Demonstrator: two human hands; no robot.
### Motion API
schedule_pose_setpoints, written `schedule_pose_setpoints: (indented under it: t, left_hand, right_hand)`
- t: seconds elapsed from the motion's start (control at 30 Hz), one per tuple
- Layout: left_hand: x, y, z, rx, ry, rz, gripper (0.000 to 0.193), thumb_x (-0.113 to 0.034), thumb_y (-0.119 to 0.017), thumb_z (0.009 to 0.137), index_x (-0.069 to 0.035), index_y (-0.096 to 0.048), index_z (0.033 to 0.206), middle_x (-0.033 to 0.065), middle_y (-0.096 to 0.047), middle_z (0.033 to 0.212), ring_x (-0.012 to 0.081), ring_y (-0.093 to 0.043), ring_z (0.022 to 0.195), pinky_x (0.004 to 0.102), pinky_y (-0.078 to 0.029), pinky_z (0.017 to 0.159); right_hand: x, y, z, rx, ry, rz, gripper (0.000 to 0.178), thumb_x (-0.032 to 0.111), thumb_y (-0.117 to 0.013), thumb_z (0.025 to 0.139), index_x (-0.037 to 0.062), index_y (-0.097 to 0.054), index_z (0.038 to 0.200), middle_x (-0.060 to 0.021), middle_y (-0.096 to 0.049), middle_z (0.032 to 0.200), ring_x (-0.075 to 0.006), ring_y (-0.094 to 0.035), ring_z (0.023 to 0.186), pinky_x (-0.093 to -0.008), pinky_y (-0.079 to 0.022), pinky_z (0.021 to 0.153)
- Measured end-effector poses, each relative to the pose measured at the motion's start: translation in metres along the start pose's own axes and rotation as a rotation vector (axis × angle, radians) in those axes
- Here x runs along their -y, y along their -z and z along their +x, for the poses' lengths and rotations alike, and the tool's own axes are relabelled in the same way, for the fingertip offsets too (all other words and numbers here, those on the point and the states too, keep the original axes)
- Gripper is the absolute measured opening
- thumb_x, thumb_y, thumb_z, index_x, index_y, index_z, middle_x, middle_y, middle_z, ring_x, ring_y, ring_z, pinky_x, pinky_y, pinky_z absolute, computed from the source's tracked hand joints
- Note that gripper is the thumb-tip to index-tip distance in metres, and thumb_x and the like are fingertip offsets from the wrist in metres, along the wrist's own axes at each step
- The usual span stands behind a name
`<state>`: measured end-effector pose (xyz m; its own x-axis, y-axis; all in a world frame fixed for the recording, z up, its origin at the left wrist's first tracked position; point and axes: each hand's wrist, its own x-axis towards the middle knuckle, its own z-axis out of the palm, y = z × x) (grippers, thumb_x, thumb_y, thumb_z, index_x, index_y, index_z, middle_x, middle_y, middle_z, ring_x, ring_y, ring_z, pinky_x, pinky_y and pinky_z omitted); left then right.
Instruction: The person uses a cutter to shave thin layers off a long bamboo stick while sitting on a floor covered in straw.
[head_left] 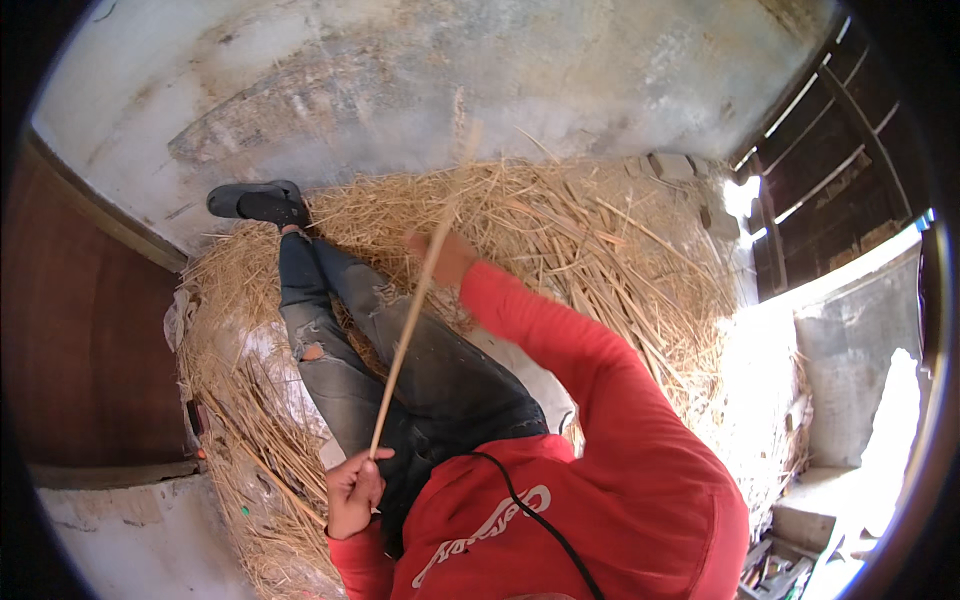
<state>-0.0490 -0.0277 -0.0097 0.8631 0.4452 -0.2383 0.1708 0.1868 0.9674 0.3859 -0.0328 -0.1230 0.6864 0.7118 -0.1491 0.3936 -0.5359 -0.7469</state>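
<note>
A long, thin, straw-coloured dry stalk (408, 335) runs slantwise up across my legs, its far end blurred over the straw. My left hand (354, 492) is closed on its lower end near my hip, with thumb and fingers pinched together. Farther up, my right hand (447, 257) is at the stalk, which passes in front of its fingers. Motion smears those fingers, so their grip on the stalk does not show clearly. Under both legs, in torn dark jeans (415, 350), lies a bed of loose straw (400, 205).
More stalks (590, 260) lie in a thick pile to the right, and another bunch (255, 425) lies at left. A worn wall (430, 90) closes off the far side. A brown door panel (90, 330) is at left; dark wooden slats (840, 170) rise at right. Bricks (672, 166) sit by the wall.
</note>
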Motion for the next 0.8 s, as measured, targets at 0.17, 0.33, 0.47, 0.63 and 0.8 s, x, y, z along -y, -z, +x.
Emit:
schedule_pose_setpoints:
  t: [0.17, 0.33, 0.47, 0.63, 0.8]
  left_hand:
    - [0.043, 0.050, 0.003, -0.366, -0.022, 0.040, 0.033, -0.026, -0.050, 0.111, 0.001, -0.066, 0.123, -0.0103, -0.035, 0.057, 0.0003, -0.027, 0.046, 0.0223, -0.020, 0.044]
    - [0.066, 0.067, 0.000, -0.476, -0.002, -0.041, 0.032, -0.023, -0.047, 0.112, 0.000, -0.063, 0.127, -0.0114, -0.030, 0.059, -0.0012, -0.023, 0.046, 0.0208, -0.017, 0.041]
    - [0.012, 0.003, 0.037, -0.400, 0.070, -0.004, 0.031, -0.024, -0.047, 0.112, -0.001, -0.064, 0.125, -0.0103, -0.032, 0.060, -0.0008, -0.026, 0.045, 0.0204, -0.018, 0.041]
    - [-0.026, -0.028, 0.070, -0.298, 0.007, 0.026, 0.030, -0.025, -0.048, 0.112, -0.004, -0.069, 0.119, -0.0093, -0.039, 0.060, 0.0008, -0.031, 0.048, 0.0236, -0.020, 0.044]
    - [-0.054, -0.036, 0.045, -0.040, -0.084, 0.035, 0.028, -0.024, -0.055, 0.109, -0.003, -0.071, 0.118, -0.0107, -0.040, 0.065, -0.0003, -0.033, 0.058, 0.0200, -0.024, 0.054]
  right_hand:
    - [-0.133, 0.024, 0.014, -0.467, -0.133, 0.088, 0.074, 0.067, -0.040, 0.103, 0.0017, -0.076, 0.098, -0.0231, -0.072, 0.081, -0.0346, -0.072, 0.085, -0.0484, -0.053, 0.084]
    - [-0.031, 0.041, -0.096, 0.102, -0.122, 0.115, 0.071, 0.065, -0.044, 0.101, 0.0022, -0.073, 0.117, -0.0284, -0.072, 0.095, -0.0467, -0.068, 0.101, -0.0529, -0.052, 0.090]
    - [0.051, -0.004, -0.170, 0.121, 0.440, -0.021, 0.058, 0.058, -0.053, 0.101, 0.0044, -0.074, 0.099, -0.0248, -0.067, 0.073, -0.0467, -0.067, 0.074, -0.0539, -0.054, 0.071]
    - [0.096, -0.016, -0.181, 0.195, 0.491, -0.069, 0.054, 0.056, -0.055, 0.101, 0.0060, -0.074, 0.097, -0.0234, -0.065, 0.068, -0.0463, -0.066, 0.068, -0.0556, -0.053, 0.066]
    - [0.065, -0.020, -0.121, 0.051, 0.373, -0.076, 0.056, 0.054, -0.050, 0.103, 0.0035, -0.073, 0.098, -0.0248, -0.068, 0.076, -0.0452, -0.068, 0.076, -0.0538, -0.053, 0.070]
